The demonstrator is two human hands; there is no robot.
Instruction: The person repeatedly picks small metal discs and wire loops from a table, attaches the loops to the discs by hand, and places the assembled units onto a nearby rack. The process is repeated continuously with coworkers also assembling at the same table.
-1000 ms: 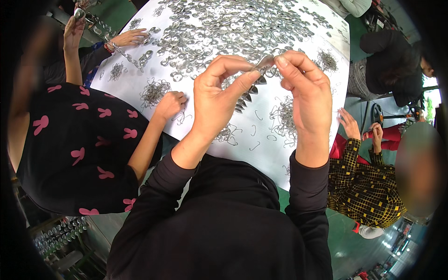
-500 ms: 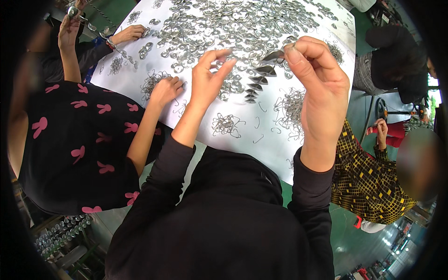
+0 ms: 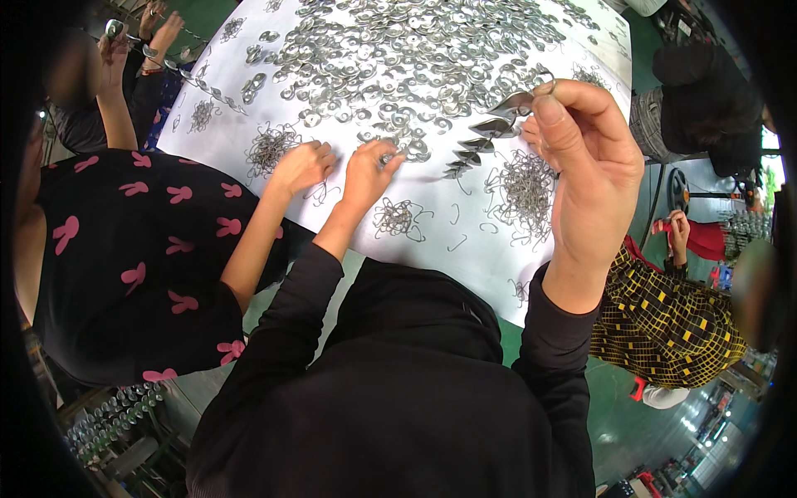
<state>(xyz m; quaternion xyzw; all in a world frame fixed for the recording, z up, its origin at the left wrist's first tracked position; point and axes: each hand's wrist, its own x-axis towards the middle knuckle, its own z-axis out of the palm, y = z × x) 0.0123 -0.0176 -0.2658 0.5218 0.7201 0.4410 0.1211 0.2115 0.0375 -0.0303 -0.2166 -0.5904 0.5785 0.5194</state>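
My right hand (image 3: pixel 591 158) is raised above the right part of the table, thumb and forefinger pinched on the top end of a hanging chain. The chain is a string of shiny, curved metal discs (image 3: pixel 496 126), joined one below another and slanting down to the left. Lower and to the left, my left hand (image 3: pixel 365 176) is at the near edge of a big pile of metal discs (image 3: pixel 398 58). Its thumb and forefinger are curled close together around a disc there, partly hidden by the fingers. A small heap of wire hooks (image 3: pixel 397 217) lies just in front of it.
Larger heaps of wire hooks lie at right (image 3: pixel 525 195) and left (image 3: pixel 272 148) on the white table (image 3: pixel 448 266). A co-worker's hand (image 3: pixel 305 166) rests close to my left hand. Another person at the far left holds a disc chain (image 3: pixel 207 90). A person in yellow-and-black (image 3: pixel 664 324) is at right.
My left hand has come down and nearer to me, its spread fingers closing in at the pile's edge. The right hand has shifted slightly right and nearer, carrying the hanging chain along.
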